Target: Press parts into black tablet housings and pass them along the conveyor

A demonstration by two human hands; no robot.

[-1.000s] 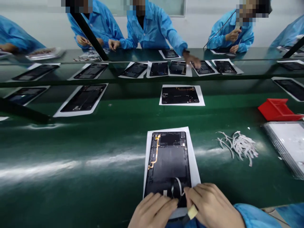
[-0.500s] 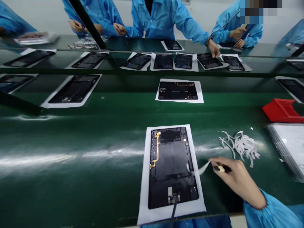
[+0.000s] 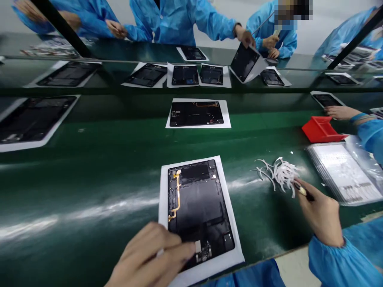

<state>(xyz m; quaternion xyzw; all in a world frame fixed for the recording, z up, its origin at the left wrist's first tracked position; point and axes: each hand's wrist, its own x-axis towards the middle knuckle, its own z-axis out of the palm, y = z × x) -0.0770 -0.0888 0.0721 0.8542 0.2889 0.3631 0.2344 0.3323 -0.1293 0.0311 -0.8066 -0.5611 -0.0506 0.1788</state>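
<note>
One open tablet lies on a white sheet at the near edge of the green belt, its orange flex along the left side. Left hand rests on the tablet's lower left corner, fingers curled and pressing down; can't tell if it holds anything. Right hand is closed around a thin dark tool, tip touching the one pile of white strips right of the tablet. One more tablet on a sheet lies mid-belt, another cut off at the left edge. About six sit on the far shelf; small, count unsure. One red tray, one stack of clear sheets on the right. Four or five co-workers in blue coats behind; one lifts a tablet. Another's hand enters from the right, mostly out of frame.
</note>
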